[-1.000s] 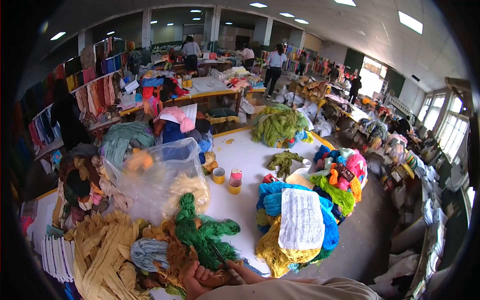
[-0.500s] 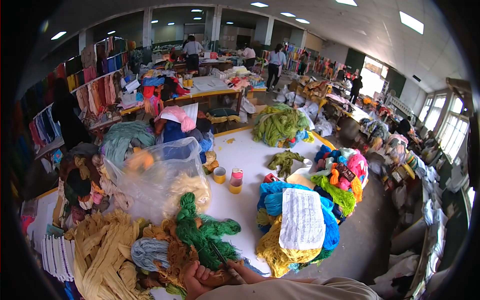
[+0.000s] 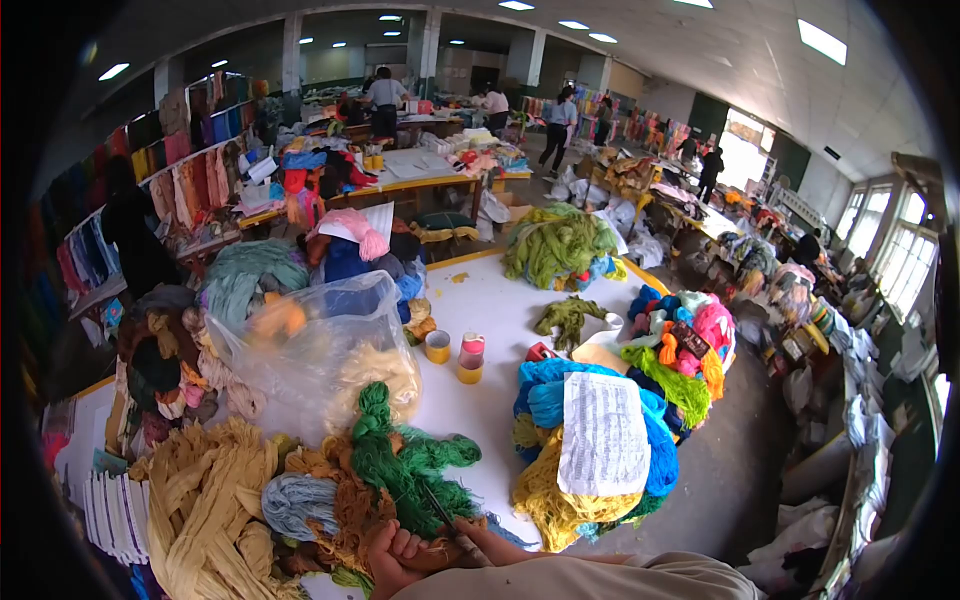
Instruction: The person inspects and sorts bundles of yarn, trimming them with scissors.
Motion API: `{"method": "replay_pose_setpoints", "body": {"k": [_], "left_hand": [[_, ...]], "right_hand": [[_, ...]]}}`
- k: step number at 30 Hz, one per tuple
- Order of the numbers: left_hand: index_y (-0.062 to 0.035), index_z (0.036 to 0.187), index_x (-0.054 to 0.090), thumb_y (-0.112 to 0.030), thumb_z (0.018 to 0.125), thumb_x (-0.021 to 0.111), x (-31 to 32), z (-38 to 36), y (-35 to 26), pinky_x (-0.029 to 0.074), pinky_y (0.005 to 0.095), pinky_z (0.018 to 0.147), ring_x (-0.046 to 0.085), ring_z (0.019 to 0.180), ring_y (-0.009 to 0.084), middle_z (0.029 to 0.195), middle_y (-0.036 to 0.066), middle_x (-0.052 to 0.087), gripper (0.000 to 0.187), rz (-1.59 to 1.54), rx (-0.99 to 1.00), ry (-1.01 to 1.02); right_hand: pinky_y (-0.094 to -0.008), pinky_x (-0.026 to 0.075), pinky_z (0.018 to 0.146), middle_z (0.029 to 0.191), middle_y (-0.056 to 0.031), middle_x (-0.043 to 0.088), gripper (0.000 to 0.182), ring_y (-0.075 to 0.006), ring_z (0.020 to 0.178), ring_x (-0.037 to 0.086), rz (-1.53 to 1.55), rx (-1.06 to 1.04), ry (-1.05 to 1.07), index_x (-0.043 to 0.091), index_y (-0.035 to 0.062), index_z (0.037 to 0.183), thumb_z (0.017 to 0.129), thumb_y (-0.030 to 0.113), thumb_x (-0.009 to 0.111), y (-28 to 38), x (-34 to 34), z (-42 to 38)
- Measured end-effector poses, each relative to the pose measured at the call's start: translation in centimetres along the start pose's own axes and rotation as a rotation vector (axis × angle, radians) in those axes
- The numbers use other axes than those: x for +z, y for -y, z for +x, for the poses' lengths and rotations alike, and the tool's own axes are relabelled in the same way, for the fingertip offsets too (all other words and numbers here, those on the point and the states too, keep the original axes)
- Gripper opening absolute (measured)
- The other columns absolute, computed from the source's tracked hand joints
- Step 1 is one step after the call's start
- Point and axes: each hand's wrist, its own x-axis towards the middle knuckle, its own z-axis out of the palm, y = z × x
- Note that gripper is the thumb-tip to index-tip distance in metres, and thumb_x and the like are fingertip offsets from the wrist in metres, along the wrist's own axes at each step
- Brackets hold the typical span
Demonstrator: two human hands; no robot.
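Note:
At the bottom edge, my left hand [image 3: 394, 556] is closed in a fist beside brown-orange yarn [image 3: 372, 500]; what lies inside it is hidden. My right hand [image 3: 488, 545] is closed around a thin dark pointed tool [image 3: 438, 507], whose tip overlaps a dark green skein of yarn [image 3: 425, 468]. The green skein lies loosely over the brown yarn, just ahead of both hands. A grey-blue skein [image 3: 300, 504] and a large beige heap of yarn [image 3: 205, 510] are to the left of my fist.
A clear plastic bag [image 3: 325, 330] with cream yarn stands on the white table [image 3: 470, 300]. Two small tape-like rolls, one yellow [image 3: 437, 347] and one pink and yellow [image 3: 471, 358], are near it. A printed sheet [image 3: 604, 435] covers blue and yellow yarn. People work farther back.
My hands keep nearly the same place and grip. The view has shifted very slightly, and a person in the background has changed stance.

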Motion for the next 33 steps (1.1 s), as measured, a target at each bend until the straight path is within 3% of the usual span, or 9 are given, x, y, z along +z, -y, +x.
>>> {"method": "replay_pose_setpoints", "body": {"k": [3,8,15,17,24,26,27,29,33], "left_hand": [[-0.014,0.09,0.057,-0.023,0.096,0.058,0.5,-0.2,0.0,0.047,0.0339,0.07,0.042,0.057,0.0107,0.059,-0.006,0.038,0.011,-0.001,0.0,-0.003],[-0.0131,0.09,0.057,-0.022,0.096,0.058,0.8,-0.3,0.1,0.047,0.0329,0.069,0.042,0.057,0.01,0.059,-0.006,0.038,0.011,-0.009,0.0,-0.022],[-0.013,0.09,0.058,-0.022,0.096,0.057,0.7,-0.2,0.1,0.047,0.0324,0.068,0.041,0.057,0.0095,0.06,-0.007,0.038,0.011,-0.012,0.008,-0.016],[-0.0131,0.09,0.058,-0.023,0.097,0.057,0.5,-0.1,0.1,0.047,0.0324,0.068,0.042,0.057,0.0096,0.06,-0.007,0.038,0.012,-0.007,0.006,-0.012],[-0.0164,0.089,0.052,-0.024,0.101,0.049,0.9,-1.3,0.4,0.042,0.0315,0.071,0.036,0.057,0.0094,0.059,-0.007,0.031,0.015,0.026,-0.003,0.016],[-0.0161,0.09,0.052,-0.024,0.101,0.049,1.5,-2.0,0.6,0.042,0.0313,0.07,0.035,0.056,0.0092,0.059,-0.007,0.031,0.014,0.034,0.002,0.005],[-0.0158,0.09,0.051,-0.023,0.101,0.049,1.7,-2.4,0.8,0.042,0.0311,0.07,0.034,0.056,0.0091,0.058,-0.007,0.03,0.013,0.036,0.011,-0.007],[-0.0155,0.091,0.051,-0.023,0.101,0.048,1.8,-2.9,1.2,0.042,0.0309,0.07,0.034,0.055,0.009,0.058,-0.007,0.029,0.013,0.046,0.005,0.0],[-0.0147,0.093,0.049,-0.023,0.102,0.046,1.7,-4.0,2.0,0.042,0.0305,0.07,0.033,0.054,0.0085,0.057,-0.007,0.028,0.013,0.053,0.005,0.074]], "right_hand": [[-0.0279,0.048,0.094,0.124,-0.0083,0.06,0.03,-0.0162,0.109,0.06,0.038,0.034,-0.04,0.045,0.0084,0.133,0.107,0.022,0.039,0.1,0.5,-0.3],[-0.0265,0.046,0.094,0.122,-0.007,0.059,0.032,-0.0146,0.11,0.057,-0.365,-0.124,-0.071,0.045,0.0064,0.134,0.107,0.022,0.04,1.7,3.5,-2.8],[-0.0279,0.045,0.096,0.123,-0.0076,0.059,0.034,-0.016,0.112,0.057,-0.559,-0.248,-0.029,0.045,0.0054,0.136,0.106,0.021,0.042,0.4,1.3,-1.9],[-0.0295,0.044,0.097,0.123,-0.0083,0.059,0.033,-0.0179,0.113,0.057,-0.796,-0.345,-0.056,0.047,0.0055,0.135,0.105,0.02,0.043,0.0,0.6,-1.6],[-0.0319,0.043,0.099,0.122,-0.0108,0.06,0.033,-0.0206,0.116,0.057,-0.901,-0.359,-0.05,0.05,0.0079,0.135,0.104,0.018,0.043,-0.5,-0.4,-1.6],[-0.0317,0.042,0.099,0.121,-0.0112,0.06,0.034,-0.0208,0.116,0.057,-0.505,-0.16,-0.101,0.049,0.009,0.135,0.103,0.019,0.044,-0.4,0.4,-1.7],[-0.0317,0.042,0.099,0.121,-0.0112,0.06,0.034,-0.0208,0.116,0.057,-0.494,-0.171,-0.107,0.049,0.009,0.135,0.103,0.019,0.044,-0.6,0.6,-2.5],[-0.0308,0.042,0.099,0.12,-0.0106,0.06,0.034,-0.0199,0.115,0.057,-0.957,-0.436,-0.089,0.049,0.0079,0.135,0.103,0.02,0.045,-0.8,1.2,-4.5],[-0.0307,0.042,0.099,0.119,-0.0103,0.06,0.034,-0.0188,0.115,0.057,-0.903,-0.432,-0.116,0.049,0.0075,0.134,0.103,0.021,0.046,-2.4,0.4,-5.1]]}}
